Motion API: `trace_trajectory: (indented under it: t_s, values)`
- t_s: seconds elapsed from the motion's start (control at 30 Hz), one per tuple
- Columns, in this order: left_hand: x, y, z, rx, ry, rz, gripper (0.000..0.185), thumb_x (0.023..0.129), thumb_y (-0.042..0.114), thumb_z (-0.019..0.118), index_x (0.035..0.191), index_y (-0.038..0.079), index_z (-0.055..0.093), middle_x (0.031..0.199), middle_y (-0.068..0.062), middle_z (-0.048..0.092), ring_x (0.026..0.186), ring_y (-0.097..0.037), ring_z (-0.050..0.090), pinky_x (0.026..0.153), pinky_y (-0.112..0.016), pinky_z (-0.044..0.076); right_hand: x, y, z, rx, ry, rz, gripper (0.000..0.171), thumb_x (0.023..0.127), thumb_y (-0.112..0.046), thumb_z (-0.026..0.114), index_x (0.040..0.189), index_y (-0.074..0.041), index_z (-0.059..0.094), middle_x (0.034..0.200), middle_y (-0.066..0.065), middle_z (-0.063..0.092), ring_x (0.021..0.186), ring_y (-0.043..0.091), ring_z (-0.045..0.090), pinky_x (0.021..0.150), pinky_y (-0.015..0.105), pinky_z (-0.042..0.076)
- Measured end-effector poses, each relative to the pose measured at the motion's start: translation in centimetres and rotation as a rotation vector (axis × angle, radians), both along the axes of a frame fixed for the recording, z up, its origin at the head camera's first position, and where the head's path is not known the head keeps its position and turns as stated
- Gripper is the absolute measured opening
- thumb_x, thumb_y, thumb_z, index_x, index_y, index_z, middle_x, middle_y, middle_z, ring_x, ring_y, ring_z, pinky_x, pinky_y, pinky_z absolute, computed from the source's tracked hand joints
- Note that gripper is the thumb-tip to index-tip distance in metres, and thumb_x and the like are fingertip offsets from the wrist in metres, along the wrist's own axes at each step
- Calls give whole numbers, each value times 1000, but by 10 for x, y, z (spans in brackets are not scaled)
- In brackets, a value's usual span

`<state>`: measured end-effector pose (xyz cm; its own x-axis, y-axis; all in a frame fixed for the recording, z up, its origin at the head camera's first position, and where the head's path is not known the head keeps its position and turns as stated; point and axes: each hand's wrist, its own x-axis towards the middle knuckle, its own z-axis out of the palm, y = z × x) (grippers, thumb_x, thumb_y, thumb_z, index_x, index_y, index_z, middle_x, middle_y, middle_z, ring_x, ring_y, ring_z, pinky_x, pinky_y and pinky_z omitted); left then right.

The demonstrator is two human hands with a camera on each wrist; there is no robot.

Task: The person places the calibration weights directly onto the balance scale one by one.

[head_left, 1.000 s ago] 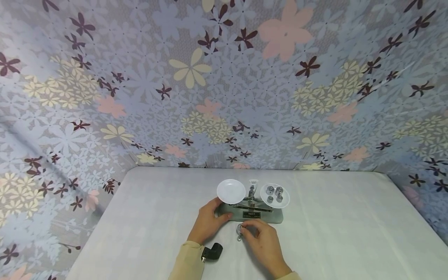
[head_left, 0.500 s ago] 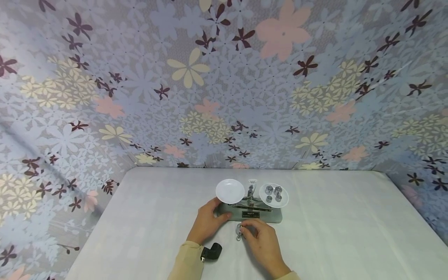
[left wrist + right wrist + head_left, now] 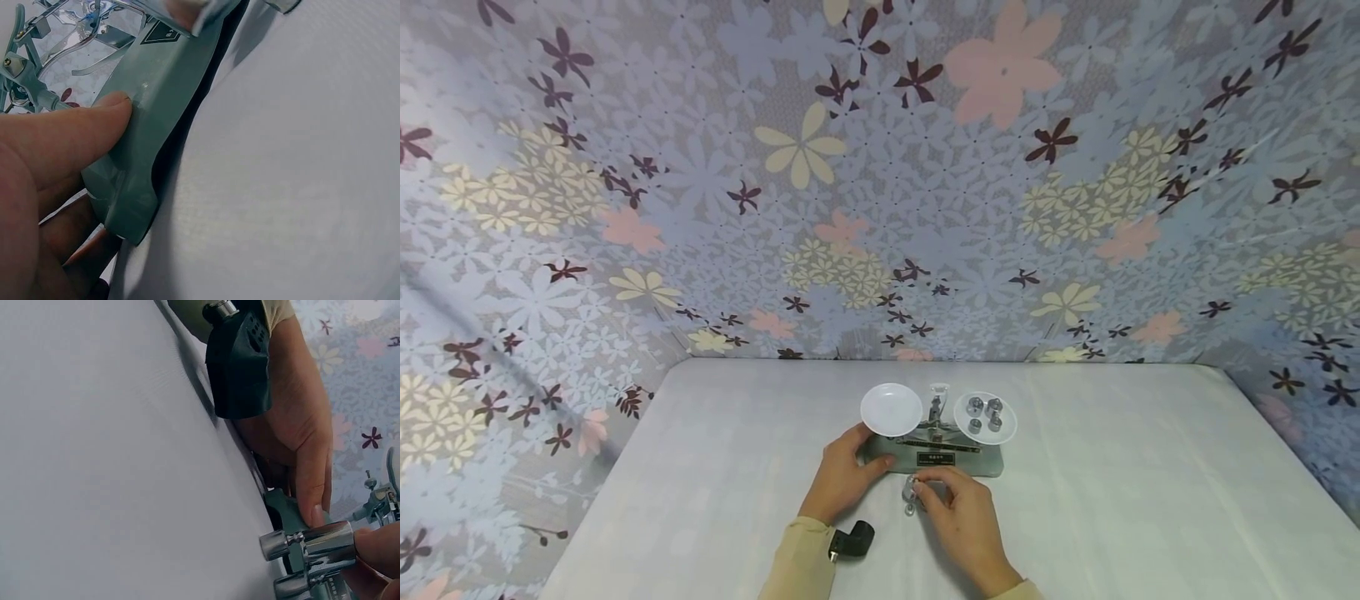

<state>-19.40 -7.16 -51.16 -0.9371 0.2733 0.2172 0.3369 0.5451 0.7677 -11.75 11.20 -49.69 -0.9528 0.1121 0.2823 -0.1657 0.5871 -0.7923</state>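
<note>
A table balance with a grey-green base (image 3: 976, 463) stands on the white table. My left hand (image 3: 842, 482) grips the base's left end. In the left wrist view, the thumb (image 3: 103, 125) lies on its front and the fingers wrap behind. In front of the base, my right hand (image 3: 964, 518) pinches a shiny metal weight (image 3: 331, 542) between thumb and fingertips. Smaller weights stand close by, one at the left (image 3: 274, 545) and one lower down (image 3: 291, 585) in the right wrist view. The left pan (image 3: 891, 408) is bare. Several metal weights (image 3: 994, 407) stand on the right pan (image 3: 986, 438).
A black device (image 3: 853, 540) is strapped at the left wrist, over a beige sleeve (image 3: 801, 558). Behind the white table (image 3: 1150, 500) rises a floral-patterned wall (image 3: 880, 208), continuing along both sides.
</note>
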Motion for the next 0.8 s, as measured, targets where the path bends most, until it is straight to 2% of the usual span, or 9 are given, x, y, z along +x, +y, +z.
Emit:
trace_trajectory:
  t_s: [0.1, 0.4, 0.8]
  values:
    - [1, 0, 0, 2, -4, -1, 57, 88, 25, 76, 138, 3, 58, 137, -14, 61, 131, -32, 55, 111, -51, 42, 1, 0, 2, -14, 10, -8, 13, 83, -9, 81, 91, -19, 77, 80, -12, 65, 53, 1, 41, 46, 19, 36]
    - [1, 0, 1, -2, 1, 4, 58, 88, 26, 77, 139, 4, 58, 138, -14, 61, 130, -32, 55, 111, -51, 42, 2, -1, 9, -34, 28, -6, 14, 83, -8, 81, 91, -19, 77, 82, -11, 65, 52, 1, 39, 45, 19, 35]
    - [2, 0, 2, 13, 8, -5, 57, 88, 25, 76, 139, 5, 59, 137, -13, 62, 130, -30, 56, 111, -50, 43, 3, -2, 21, -56, 112, 13, 18, 81, -6, 83, 91, -20, 78, 82, -15, 65, 51, -1, 40, 42, 18, 34]
